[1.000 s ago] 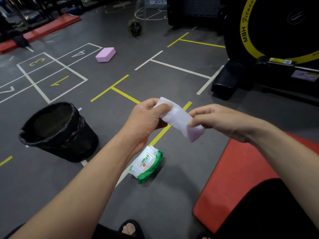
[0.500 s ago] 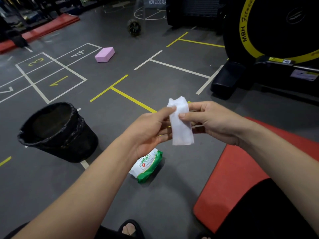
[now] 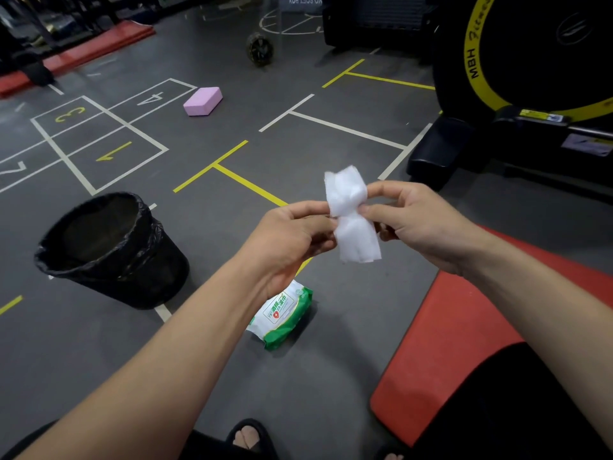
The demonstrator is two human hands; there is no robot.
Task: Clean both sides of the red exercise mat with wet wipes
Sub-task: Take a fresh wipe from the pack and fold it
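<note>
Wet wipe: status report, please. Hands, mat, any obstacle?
Left hand and right hand both pinch the wet wipe, held in the air. Red mat on floor, not yet touched. Wipe pack beside mat; nothing in the way.

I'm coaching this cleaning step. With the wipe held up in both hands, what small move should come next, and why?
Probably pull the hands apart to open the wet wipe: it is still folded, pinched between left hand and right hand, above the floor, not touching the red mat.

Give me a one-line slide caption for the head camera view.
Both hands, left and right, pinch a white wet wipe above the wipe pack, beside the red mat.
</note>
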